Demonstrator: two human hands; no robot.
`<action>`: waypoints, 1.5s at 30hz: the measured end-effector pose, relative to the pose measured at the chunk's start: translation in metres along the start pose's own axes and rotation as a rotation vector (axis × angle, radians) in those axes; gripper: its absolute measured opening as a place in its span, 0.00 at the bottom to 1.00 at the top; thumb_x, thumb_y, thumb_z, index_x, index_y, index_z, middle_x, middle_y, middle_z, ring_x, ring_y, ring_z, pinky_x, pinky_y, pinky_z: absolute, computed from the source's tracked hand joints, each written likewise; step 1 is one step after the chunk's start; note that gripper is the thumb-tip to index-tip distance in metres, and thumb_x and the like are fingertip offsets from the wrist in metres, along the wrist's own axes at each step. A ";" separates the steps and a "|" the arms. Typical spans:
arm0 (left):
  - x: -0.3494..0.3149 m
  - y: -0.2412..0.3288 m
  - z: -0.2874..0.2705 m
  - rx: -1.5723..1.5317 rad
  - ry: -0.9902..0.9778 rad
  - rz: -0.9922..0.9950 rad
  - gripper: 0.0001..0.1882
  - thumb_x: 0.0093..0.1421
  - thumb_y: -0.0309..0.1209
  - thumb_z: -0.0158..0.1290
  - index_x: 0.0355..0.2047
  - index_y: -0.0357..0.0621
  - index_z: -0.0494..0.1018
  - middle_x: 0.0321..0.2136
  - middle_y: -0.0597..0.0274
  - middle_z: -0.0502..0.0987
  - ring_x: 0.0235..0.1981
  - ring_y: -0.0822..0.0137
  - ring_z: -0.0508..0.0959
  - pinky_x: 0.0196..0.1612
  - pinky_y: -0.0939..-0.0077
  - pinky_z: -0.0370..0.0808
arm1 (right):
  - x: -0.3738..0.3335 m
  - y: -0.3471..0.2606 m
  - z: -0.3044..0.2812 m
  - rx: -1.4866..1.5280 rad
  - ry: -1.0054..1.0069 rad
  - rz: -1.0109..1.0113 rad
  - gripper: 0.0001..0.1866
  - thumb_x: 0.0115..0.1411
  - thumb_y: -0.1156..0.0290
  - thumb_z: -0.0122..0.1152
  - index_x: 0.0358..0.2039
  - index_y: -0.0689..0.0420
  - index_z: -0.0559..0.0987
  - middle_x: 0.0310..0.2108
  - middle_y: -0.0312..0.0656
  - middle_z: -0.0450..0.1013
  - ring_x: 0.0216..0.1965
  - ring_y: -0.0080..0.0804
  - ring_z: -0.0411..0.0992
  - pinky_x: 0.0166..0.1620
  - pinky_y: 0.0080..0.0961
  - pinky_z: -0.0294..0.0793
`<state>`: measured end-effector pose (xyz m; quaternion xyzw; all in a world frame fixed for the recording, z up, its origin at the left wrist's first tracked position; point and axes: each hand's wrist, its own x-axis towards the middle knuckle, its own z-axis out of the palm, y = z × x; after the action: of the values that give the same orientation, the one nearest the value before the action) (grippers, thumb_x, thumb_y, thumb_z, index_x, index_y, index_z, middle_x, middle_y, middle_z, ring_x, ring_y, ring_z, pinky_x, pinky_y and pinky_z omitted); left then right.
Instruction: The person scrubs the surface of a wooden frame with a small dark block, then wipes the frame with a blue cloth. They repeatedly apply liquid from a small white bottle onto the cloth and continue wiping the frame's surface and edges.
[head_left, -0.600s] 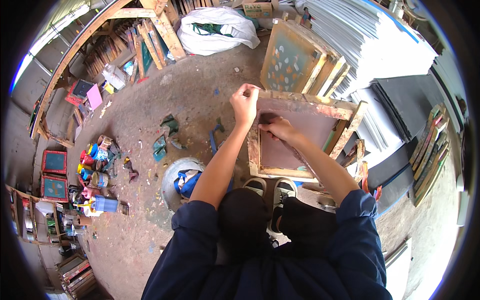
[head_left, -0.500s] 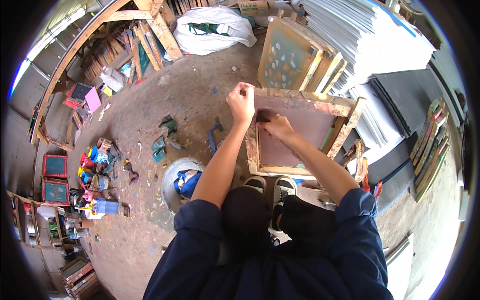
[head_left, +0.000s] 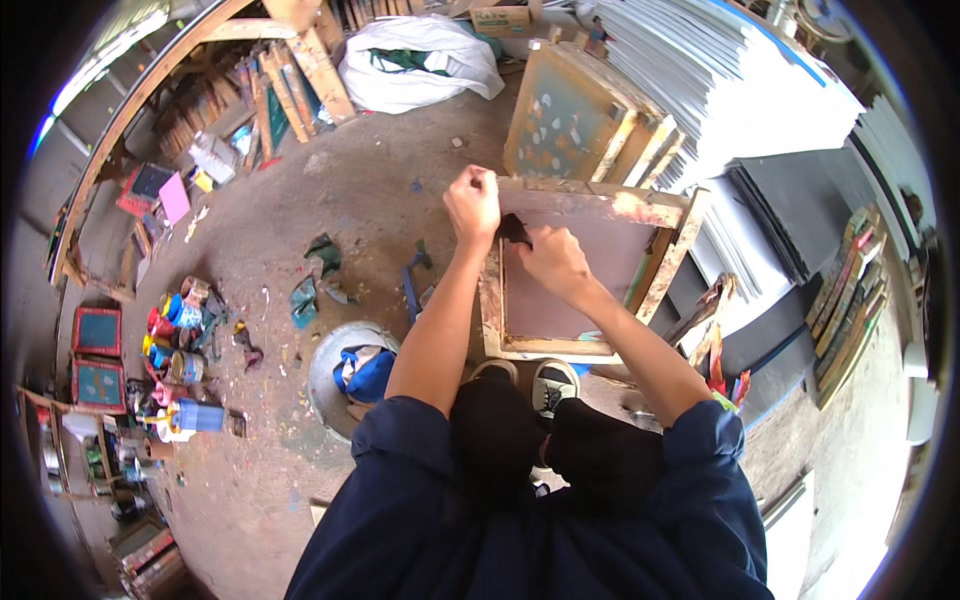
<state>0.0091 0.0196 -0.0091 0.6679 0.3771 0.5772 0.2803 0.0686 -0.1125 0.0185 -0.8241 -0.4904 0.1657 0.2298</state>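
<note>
The wooden frame (head_left: 492, 325) is located directly ahead of the shoes (head_left: 553, 392), with its lower bar nearest to them. The left hand (head_left: 472, 208) is curled closed at the frame's upper left corner. The right hand (head_left: 556, 258) is narrow, its fingers closed on a dark pad (head_left: 514, 228) near the same corner of the mesh (head_left: 560, 308). The mesh shows an even, dull mauve; paint stains mark the wooden bars. How much of the surface is worked, and how much is left, cannot be told. A metal bucket (head_left: 322, 392) stands on the floor (head_left: 260, 225) to the left.
</note>
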 end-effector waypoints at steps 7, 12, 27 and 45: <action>0.001 0.010 0.016 -0.119 -0.073 -0.018 0.10 0.53 0.28 0.46 0.22 0.35 0.74 0.14 0.51 0.72 0.17 0.65 0.75 0.24 0.71 0.69 | -0.006 0.004 -0.004 -0.129 0.088 -0.100 0.12 0.56 0.67 0.49 0.29 0.63 0.76 0.27 0.56 0.74 0.31 0.51 0.75 0.36 0.42 0.76; 0.005 0.004 0.021 -0.074 -0.081 -0.022 0.10 0.52 0.30 0.47 0.22 0.35 0.74 0.14 0.47 0.71 0.16 0.60 0.75 0.23 0.69 0.69 | -0.009 0.002 -0.002 -0.248 0.136 -0.199 0.09 0.55 0.74 0.45 0.27 0.63 0.74 0.24 0.54 0.74 0.27 0.50 0.76 0.30 0.39 0.77; 0.018 -0.010 0.025 -0.199 -0.300 0.032 0.10 0.55 0.32 0.48 0.22 0.36 0.68 0.12 0.55 0.68 0.15 0.67 0.68 0.22 0.72 0.65 | -0.001 0.024 -0.016 0.418 -0.183 0.044 0.15 0.58 0.71 0.50 0.44 0.66 0.69 0.31 0.56 0.73 0.36 0.53 0.74 0.38 0.39 0.75; 0.014 -0.018 0.028 -0.516 -0.382 -0.071 0.10 0.56 0.33 0.52 0.23 0.39 0.68 0.16 0.66 0.71 0.20 0.77 0.67 0.24 0.77 0.65 | 0.047 0.023 0.005 0.950 -0.323 0.097 0.27 0.57 0.52 0.58 0.44 0.63 0.67 0.27 0.42 0.71 0.16 0.21 0.67 0.17 0.16 0.64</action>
<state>0.0339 0.0430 -0.0208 0.6575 0.1821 0.5078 0.5260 0.1052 -0.0792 -0.0006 -0.6141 -0.3514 0.5064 0.4929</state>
